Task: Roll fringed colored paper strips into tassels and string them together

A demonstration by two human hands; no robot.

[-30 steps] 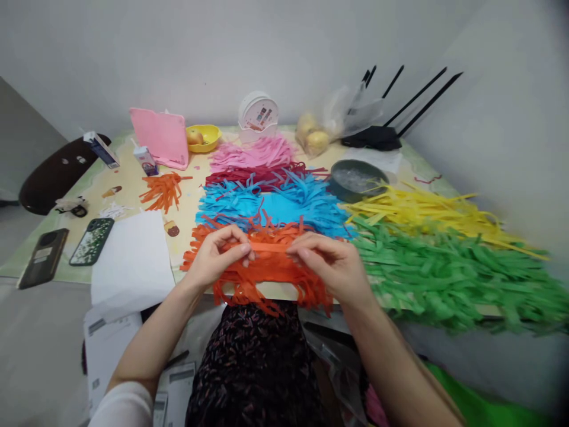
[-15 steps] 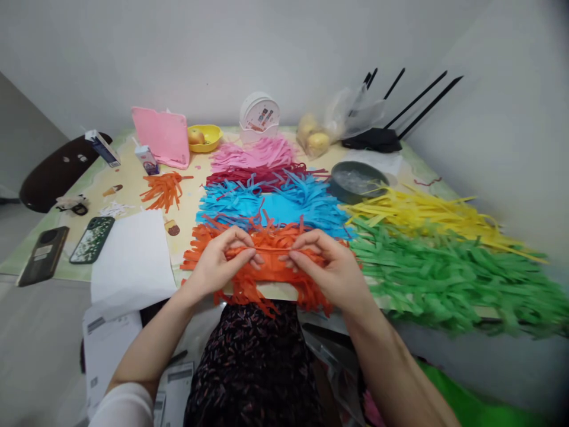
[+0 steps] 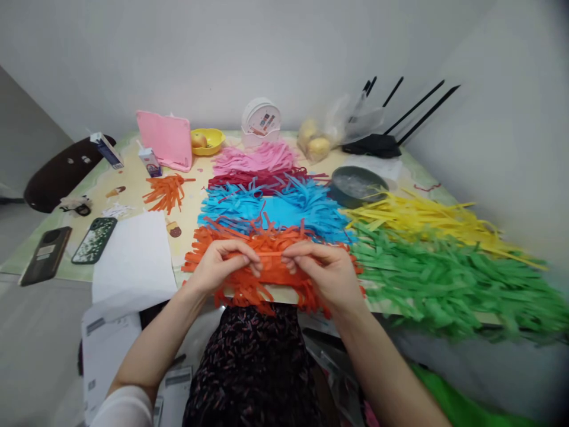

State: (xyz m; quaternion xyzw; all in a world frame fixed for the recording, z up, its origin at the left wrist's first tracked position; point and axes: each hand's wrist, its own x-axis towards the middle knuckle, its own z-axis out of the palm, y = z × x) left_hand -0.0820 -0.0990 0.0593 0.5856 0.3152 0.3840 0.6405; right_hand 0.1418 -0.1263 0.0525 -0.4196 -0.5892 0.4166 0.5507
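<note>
My left hand [image 3: 220, 265] and my right hand [image 3: 324, 270] both pinch one orange paper strip [image 3: 269, 254], held level between them just above the orange fringed paper pile [image 3: 275, 274] at the table's near edge. The fingertips of the two hands are a short gap apart. Behind the orange pile lie a blue fringed pile [image 3: 271, 207], a dark red pile [image 3: 262, 177] and a pink pile [image 3: 255, 159].
Green strips [image 3: 444, 279] and yellow strips [image 3: 427, 216] fill the right side. A dark bowl [image 3: 358, 184], white sheet [image 3: 133, 255], two phones [image 3: 94, 239], loose orange strips [image 3: 165, 190], pink tablet case [image 3: 165, 139], yellow fruit bowl [image 3: 208, 139] and bagged fruit [image 3: 317, 142] stand around.
Both hands have drawn closer together along the orange strip and sunk slightly toward the orange pile. The strip between them is shorter now.
</note>
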